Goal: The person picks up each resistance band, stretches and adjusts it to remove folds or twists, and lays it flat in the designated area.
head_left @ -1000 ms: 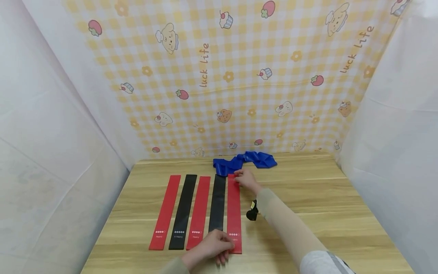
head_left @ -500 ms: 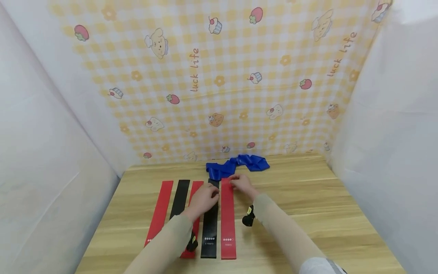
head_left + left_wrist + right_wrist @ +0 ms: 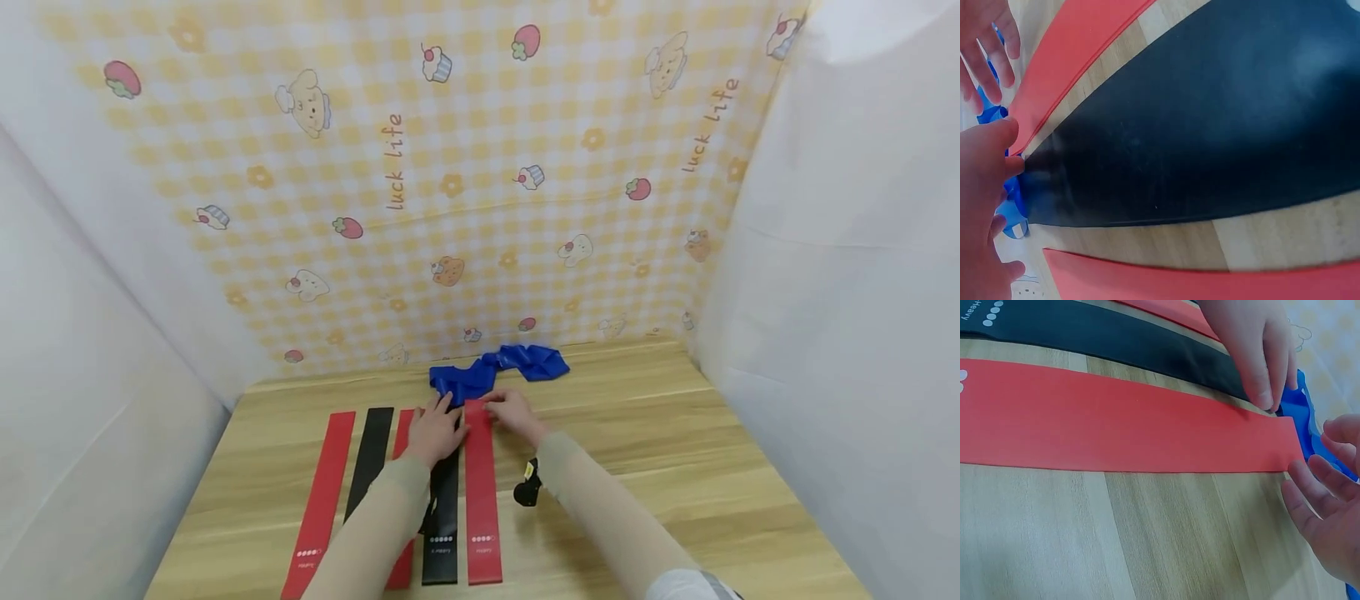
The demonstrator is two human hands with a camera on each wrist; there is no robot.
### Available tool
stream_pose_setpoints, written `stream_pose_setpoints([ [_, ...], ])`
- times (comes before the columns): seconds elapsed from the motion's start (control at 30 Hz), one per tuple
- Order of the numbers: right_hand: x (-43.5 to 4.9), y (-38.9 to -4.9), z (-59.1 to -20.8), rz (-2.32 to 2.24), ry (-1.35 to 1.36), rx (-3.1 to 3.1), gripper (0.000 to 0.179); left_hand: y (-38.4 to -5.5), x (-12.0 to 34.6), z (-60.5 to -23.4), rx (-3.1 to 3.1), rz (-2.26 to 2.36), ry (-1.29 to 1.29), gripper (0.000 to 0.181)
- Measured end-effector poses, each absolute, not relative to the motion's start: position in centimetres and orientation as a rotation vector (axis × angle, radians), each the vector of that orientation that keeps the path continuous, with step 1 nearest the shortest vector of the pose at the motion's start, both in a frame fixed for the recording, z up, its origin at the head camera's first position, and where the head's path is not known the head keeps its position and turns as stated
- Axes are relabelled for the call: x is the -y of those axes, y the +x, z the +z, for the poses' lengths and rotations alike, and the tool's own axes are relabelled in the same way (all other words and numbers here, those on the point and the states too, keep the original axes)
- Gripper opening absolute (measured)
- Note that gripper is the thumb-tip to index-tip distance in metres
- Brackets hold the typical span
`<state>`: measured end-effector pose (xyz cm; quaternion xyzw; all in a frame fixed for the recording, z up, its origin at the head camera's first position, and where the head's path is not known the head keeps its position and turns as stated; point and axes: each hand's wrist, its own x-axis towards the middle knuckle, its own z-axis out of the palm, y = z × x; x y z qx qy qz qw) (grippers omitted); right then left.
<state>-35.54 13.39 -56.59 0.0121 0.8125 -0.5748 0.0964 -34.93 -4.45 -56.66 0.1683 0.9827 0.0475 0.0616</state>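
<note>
I see passing room over table (image 3: pixel 660 425) right of the right forearm (image 3: pixel 600 508); left hand (image 3: pixel 435 432), right hand (image 3: pixel 513 412), blue band (image 3: pixel 472 380) crowd far end of rightmost red band (image 3: pixel 482 496)

The head view is brightly and evenly lit, with the right-hand white sheet (image 3: pixel 847 233) almost washed out near its top and a soft shadow cast on the wooden table (image 3: pixel 645 433) beside the right forearm (image 3: pixel 600 500). In the left wrist view, a pale sheen is spread over the black band (image 3: pixel 1179 125), whose edges are rendered as curves; fine detail is softened in all 3 views.
</note>
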Motion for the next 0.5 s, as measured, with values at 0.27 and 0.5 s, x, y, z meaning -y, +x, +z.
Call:
stream_pose_setpoints([
  [0.27, -13.2, -35.5, -56.8, -1.713, 0.056, -2.401, 0.026, -35.4, 4.6, -56.7, -2.934, 0.177, 0.46, 0.058],
  [0.5, -13.0, -35.8, -56.1, -1.738, 0.077, -2.39, 0.026, -36.3, 5.1, -54.4, -2.983, 0.508, 0.548, 0.05],
])
